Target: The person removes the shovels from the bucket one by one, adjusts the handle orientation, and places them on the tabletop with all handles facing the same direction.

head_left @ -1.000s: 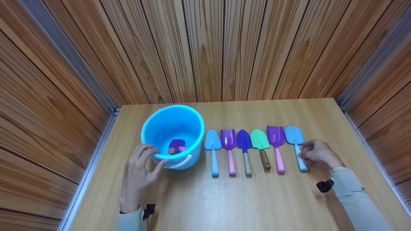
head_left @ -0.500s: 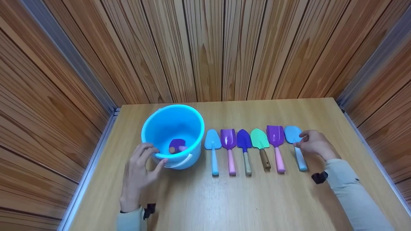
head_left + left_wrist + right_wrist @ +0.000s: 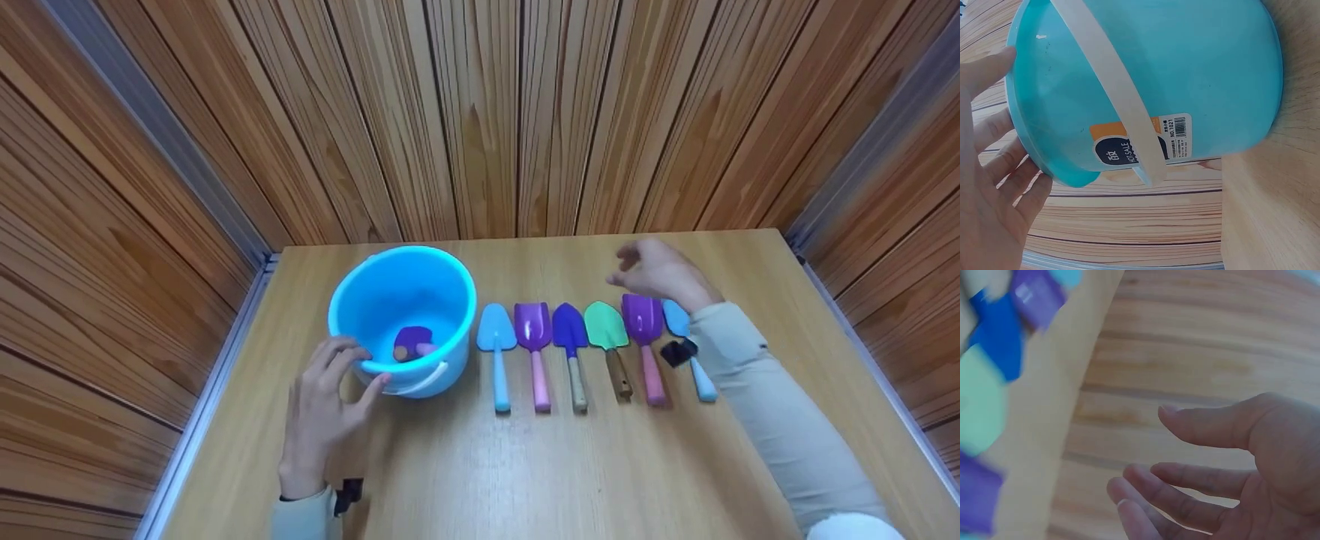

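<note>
In the head view, a light-blue bucket (image 3: 405, 300) stands at the left of the table, a purple-and-pink toy shovel (image 3: 415, 341) and a brown handle end lying inside. My left hand (image 3: 322, 416) holds its near-left rim between thumb and fingers; in the left wrist view the fingertips sit at the rim. My right hand (image 3: 660, 274), holding nothing, is over the far ends of the rightmost shovels, its thumb apart from the fingers. Below it are a purple shovel (image 3: 643, 319) with a pink handle and a light-blue shovel (image 3: 703, 381), partly hidden by the wrist.
Lined up right of the bucket are a light-blue trowel (image 3: 496, 326), a purple shovel (image 3: 533, 326), a dark-blue trowel (image 3: 570, 326) and a green trowel (image 3: 606, 324). Wooden panels (image 3: 487, 120) enclose the table's back and sides. A white bucket handle (image 3: 1112, 79) hangs down its side.
My right hand has left the rightmost light-blue shovel, moving up and to the left past the shovel heads. The shovels and bucket stay in place, and my left hand stays at the rim.
</note>
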The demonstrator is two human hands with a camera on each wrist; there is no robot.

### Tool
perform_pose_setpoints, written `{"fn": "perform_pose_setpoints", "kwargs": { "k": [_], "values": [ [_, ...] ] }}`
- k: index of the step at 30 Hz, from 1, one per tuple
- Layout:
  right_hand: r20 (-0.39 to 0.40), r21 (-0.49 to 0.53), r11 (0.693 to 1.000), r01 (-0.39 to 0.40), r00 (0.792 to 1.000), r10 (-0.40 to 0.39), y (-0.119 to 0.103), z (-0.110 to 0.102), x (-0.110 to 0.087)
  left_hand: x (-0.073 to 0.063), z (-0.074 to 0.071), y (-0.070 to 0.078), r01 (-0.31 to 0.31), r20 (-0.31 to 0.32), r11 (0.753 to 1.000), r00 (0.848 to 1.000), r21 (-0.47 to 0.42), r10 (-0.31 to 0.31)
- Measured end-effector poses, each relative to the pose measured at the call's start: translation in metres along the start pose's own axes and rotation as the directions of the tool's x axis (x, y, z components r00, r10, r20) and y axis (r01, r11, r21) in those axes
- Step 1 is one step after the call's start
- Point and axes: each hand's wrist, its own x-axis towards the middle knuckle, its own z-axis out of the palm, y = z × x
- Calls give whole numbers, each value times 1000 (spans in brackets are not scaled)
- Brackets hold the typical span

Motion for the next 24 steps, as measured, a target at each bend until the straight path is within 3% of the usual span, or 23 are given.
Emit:
{"fn": "perform_pose_setpoints", "kwargs": {
  "k": [6, 10, 17, 24],
  "values": [
    [0, -48, 990, 135, 991, -135, -64, 2, 11, 1, 3, 1, -11, -2, 1000, 1000, 9, 11],
    [7, -18, 979, 202, 979, -202, -97, 11, 21, -1, 2, 1, -14, -8, 1000, 1000, 9, 14],
    [-14, 39, 937, 348, 937, -348, -142, 42, 37, 0, 1, -1, 33, 19, 999, 999, 26, -33],
    [82, 96, 900, 424, 898, -432, -181, 79, 45, 0, 3, -3, 14, 18, 999, 1000, 33, -15]
  ]
}}
